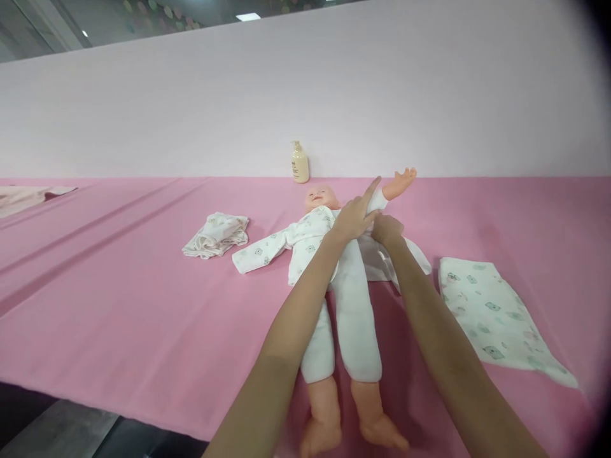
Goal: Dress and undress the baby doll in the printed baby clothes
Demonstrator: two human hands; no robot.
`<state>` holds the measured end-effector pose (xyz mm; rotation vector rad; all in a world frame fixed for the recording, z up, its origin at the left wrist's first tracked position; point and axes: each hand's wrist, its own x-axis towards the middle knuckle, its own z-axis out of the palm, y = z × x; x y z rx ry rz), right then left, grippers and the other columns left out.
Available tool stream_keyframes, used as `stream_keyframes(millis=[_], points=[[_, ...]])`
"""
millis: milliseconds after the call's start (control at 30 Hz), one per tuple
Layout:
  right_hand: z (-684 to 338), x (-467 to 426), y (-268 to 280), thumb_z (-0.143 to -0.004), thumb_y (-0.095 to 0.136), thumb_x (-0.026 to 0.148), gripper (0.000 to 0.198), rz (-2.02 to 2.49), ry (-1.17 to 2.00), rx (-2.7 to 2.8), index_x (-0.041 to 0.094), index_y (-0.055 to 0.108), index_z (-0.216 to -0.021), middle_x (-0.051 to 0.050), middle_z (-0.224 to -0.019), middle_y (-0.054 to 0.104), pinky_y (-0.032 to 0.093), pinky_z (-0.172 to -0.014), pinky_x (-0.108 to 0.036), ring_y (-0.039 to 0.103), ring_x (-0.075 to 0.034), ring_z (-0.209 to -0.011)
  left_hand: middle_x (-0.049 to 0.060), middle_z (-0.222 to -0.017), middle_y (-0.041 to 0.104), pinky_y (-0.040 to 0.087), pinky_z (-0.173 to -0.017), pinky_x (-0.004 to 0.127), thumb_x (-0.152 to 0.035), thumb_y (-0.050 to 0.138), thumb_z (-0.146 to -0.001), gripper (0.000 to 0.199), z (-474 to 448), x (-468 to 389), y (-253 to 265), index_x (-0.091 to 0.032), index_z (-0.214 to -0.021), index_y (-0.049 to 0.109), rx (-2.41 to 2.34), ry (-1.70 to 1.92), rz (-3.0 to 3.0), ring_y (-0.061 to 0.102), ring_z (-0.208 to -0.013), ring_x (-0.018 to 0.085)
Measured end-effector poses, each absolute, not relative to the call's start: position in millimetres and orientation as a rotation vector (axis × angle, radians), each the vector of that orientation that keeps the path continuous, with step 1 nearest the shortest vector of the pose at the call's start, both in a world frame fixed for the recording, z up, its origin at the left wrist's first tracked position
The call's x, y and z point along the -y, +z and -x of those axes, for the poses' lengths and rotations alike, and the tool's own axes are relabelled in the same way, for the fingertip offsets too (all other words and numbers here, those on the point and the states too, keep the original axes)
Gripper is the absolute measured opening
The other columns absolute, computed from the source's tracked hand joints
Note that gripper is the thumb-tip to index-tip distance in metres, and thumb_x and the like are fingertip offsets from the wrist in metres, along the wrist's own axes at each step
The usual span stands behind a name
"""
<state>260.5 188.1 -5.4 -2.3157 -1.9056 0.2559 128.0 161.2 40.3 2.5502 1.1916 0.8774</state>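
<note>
Handling of a doll's raised arm, supine position. The doll [353, 299] lies on the pink-covered desk [157, 305], its trunk just left of the fingers, its legs nearer the wearer. Left fingers [372, 192], index extended, lie against the raised arm [399, 185], whose bare hand projects beyond them; whether they grip cannot be told. Right fingers [383, 227] are curled just beside, above loose cloth [375, 264] (their tips are hidden, so any pinch is unconfirmed). The patterned jacket [310, 232] covers the chest, left of both. Good technique would support the arm near its elbow, gather the cloth short, and ease fabric over limb without twisting the shoulder.
</note>
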Motion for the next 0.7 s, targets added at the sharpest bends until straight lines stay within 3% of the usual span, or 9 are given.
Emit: stream_keyframes(millis=[133,300,433,567,700], points=[[-295.7,-187.6,1.1,-0.077,0.054,0.009,0.030,2.325,0.085,1.516,0.011,0.064,-0.105,-0.016,-0.102,0.064,0.050,-0.074,-0.034,0.063,-0.027,-0.095,0.010,-0.097,0.061,0.042,-0.082,0.033,-0.040,0.028,-0.098,0.056,-132.9,-154.9,43.5,-0.024,-0.151,0.016,-1.398,0.754,-2.670,0.058,-0.086,0.023],[-332.9,-185.6,36.9,-0.071,0.053,0.012,0.024,1.943,-0.026,1.221,0.018,0.065,-0.091,-0.009,-0.097,0.065,0.047,-0.069,-0.030,0.060,-0.020,-0.085,0.009,-0.097,0.060,0.043,-0.079,0.032,-0.037,0.028,-0.098,0.053,-135.2,-143.3,46.2,-0.033,-0.150,0.018,-1.458,0.521,-2.792,0.058,-0.083,0.021],[-335.2,-173.7,53.6,-0.061,0.053,0.006,0.047,1.768,-0.117,1.164,0.023,0.058,-0.104,-0.005,-0.107,0.064,0.047,-0.069,-0.032,0.060,-0.021,-0.088,0.010,-0.099,0.060,0.043,-0.078,0.031,-0.031,0.030,-0.098,0.052,-127.2,-136.4,47.6,-0.030,-0.149,0.023,-1.493,0.382,-2.818,0.058,-0.081,0.019],[-325.0,-159.1,65.8,-0.062,0.049,0.005,0.061,1.676,-0.060,1.259,0.027,0.050,-0.119,-0.003,-0.098,0.069,0.048,-0.072,-0.036,0.062,-0.023,-0.084,0.011,-0.100,0.061,0.044,-0.078,0.031,-0.031,0.034,-0.096,0.052,-126.1,-134.0,46.7,-0.028,-0.148,0.027,-1.535,0.323,-2.824,0.061,-0.084,0.020],[-309.5,-147.9,80.3,-0.055,0.052,0.004,0.063,1.723,-0.032,1.368,0.027,0.056,-0.114,-0.002,-0.095,0.068,0.047,-0.069,-0.034,0.062,-0.024,-0.084,0.011,-0.102,0.064,0.046,-0.079,0.034,-0.031,0.036,-0.095,0.053,-135.8,-138.7,42.6,-0.030,-0.147,0.026,-1.605,0.333,-2.727,0.063,-0.089,0.023]])
